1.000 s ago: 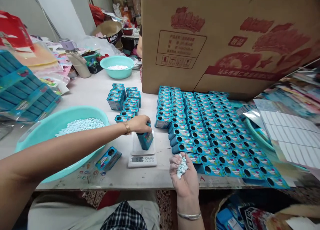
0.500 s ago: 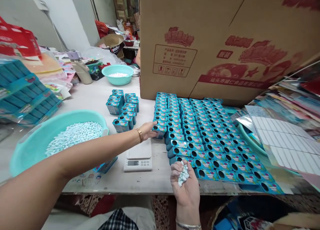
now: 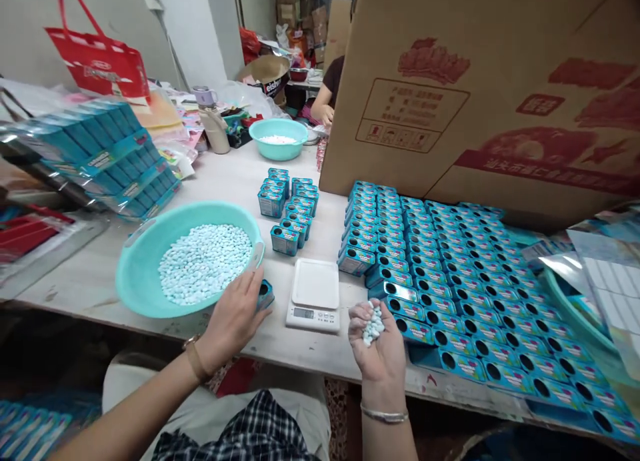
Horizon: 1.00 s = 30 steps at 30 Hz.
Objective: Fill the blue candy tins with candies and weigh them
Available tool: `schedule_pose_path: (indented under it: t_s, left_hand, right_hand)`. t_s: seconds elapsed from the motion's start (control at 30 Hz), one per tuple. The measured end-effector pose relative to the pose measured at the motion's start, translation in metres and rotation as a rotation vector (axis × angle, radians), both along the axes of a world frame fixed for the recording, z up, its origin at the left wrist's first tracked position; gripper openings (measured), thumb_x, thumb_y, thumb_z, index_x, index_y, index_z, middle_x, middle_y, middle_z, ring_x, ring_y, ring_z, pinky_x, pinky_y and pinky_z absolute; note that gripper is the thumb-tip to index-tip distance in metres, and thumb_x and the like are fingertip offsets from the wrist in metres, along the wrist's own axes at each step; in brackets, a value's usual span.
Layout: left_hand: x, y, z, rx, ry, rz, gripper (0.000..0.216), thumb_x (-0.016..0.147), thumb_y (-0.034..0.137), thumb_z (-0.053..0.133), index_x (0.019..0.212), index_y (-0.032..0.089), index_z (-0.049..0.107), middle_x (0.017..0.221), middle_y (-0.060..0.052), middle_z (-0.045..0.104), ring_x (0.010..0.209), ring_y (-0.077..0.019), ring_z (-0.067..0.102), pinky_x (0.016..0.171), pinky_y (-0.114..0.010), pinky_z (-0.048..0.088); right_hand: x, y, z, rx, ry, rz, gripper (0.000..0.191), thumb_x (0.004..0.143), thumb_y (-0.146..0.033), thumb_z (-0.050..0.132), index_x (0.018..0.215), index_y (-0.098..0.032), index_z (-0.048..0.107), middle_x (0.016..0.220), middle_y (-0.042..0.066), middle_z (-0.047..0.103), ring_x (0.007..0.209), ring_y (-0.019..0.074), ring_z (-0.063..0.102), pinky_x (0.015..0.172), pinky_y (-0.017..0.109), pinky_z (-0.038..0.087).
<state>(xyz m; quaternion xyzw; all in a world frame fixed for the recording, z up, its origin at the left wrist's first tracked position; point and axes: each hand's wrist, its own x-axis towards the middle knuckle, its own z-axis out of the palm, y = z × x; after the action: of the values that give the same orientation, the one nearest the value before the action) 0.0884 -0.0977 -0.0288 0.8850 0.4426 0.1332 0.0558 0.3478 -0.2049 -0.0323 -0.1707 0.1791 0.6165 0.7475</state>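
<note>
My right hand (image 3: 377,344) is palm up, fingers curled around a small heap of pale blue candies (image 3: 374,326), in front of the white digital scale (image 3: 316,284). Over the near rim of the turquoise basin (image 3: 133,277), which holds many of the same candies (image 3: 205,261), is my left hand (image 3: 235,317). Its fingers are stretched out and its thumb is apart from them, beside a small blue tin (image 3: 265,294) that it partly hides. Whether it touches that tin I cannot tell. Blue tins (image 3: 445,284) with round dark openings stand in dense rows at the right.
A smaller group of tins (image 3: 293,221) stands behind the scale. A large cardboard box (image 3: 420,114) rises behind the rows. Packed blue boxes (image 3: 110,161) lean at the left. Farther back are another turquoise basin (image 3: 279,151), a tumbler (image 3: 214,129) and a person's arm (image 3: 325,107).
My left hand has left the front tin of the leftmost row and come back to the small tin by the basin. My right hand still holds the candies. The view has turned left.
</note>
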Motion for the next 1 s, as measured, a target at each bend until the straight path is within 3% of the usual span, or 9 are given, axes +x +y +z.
schedule_pose_path:
  t_s: [0.23,0.33,0.47,0.6,0.8,1.0]
  left_hand:
    - [0.003,0.004,-0.013,0.166,0.063,-0.025,0.063,0.092,0.023,0.048,0.150,0.012,0.024,0.130,-0.020,0.060,0.135,-0.0345,0.042,0.113,-0.067,0.004]
    - [-0.002,0.007,-0.011,0.177,0.009,-0.060,0.066,0.092,0.024,0.047,0.151,0.014,0.019,0.132,-0.020,0.059,0.133,-0.0342,0.044,0.112,-0.068,-0.001]
    - [0.016,0.015,0.016,0.115,-0.090,-0.115,0.072,0.090,0.026,0.052,0.152,0.016,0.017,0.127,-0.016,0.062,0.124,-0.0315,0.053,0.115,-0.062,0.009]
    - [0.062,0.035,0.033,-0.010,-0.186,-0.236,0.076,0.087,0.025,0.056,0.151,0.018,0.016,0.124,-0.012,0.062,0.117,-0.0279,0.055,0.114,-0.054,0.025]
    - [0.116,0.064,0.006,-0.200,-0.206,-0.354,0.079,0.080,0.017,0.060,0.149,0.015,0.022,0.113,-0.012,0.064,0.107,-0.0282,0.058,0.102,-0.049,0.041]
    - [0.126,0.069,-0.007,-0.355,-0.268,-0.438,0.082,0.081,0.018,0.061,0.151,0.019,0.019,0.122,-0.013,0.060,0.113,-0.0274,0.057,0.096,-0.044,0.048]
  right_hand:
    - [-0.012,0.005,-0.002,0.014,-0.039,0.015,0.013,0.081,-0.016,0.064,0.078,-0.019,0.052,0.065,-0.005,0.046,0.059,0.0065,0.048,0.050,0.014,0.047]
    - [-0.010,-0.001,-0.009,0.052,-0.054,-0.008,0.013,0.084,-0.017,0.062,0.078,-0.019,0.051,0.064,-0.006,0.045,0.057,0.0061,0.046,0.047,0.013,0.044]
    - [-0.006,-0.002,-0.011,0.111,-0.024,-0.023,0.014,0.088,-0.017,0.056,0.077,-0.019,0.048,0.062,-0.007,0.042,0.053,0.0058,0.044,0.043,0.012,0.038]
    - [-0.004,0.007,-0.010,0.204,0.019,-0.022,0.014,0.093,-0.018,0.049,0.079,-0.019,0.049,0.062,-0.007,0.039,0.050,0.0056,0.041,0.039,0.012,0.032]
    - [-0.003,0.027,-0.013,0.256,0.019,0.019,0.008,0.096,-0.022,0.046,0.094,-0.019,0.053,0.059,-0.008,0.037,0.047,0.0057,0.040,0.038,0.012,0.031]
    - [0.005,0.031,-0.016,0.238,0.015,0.032,0.011,0.093,-0.018,0.050,0.082,-0.019,0.050,0.059,-0.008,0.040,0.047,0.0046,0.040,0.039,0.012,0.033]
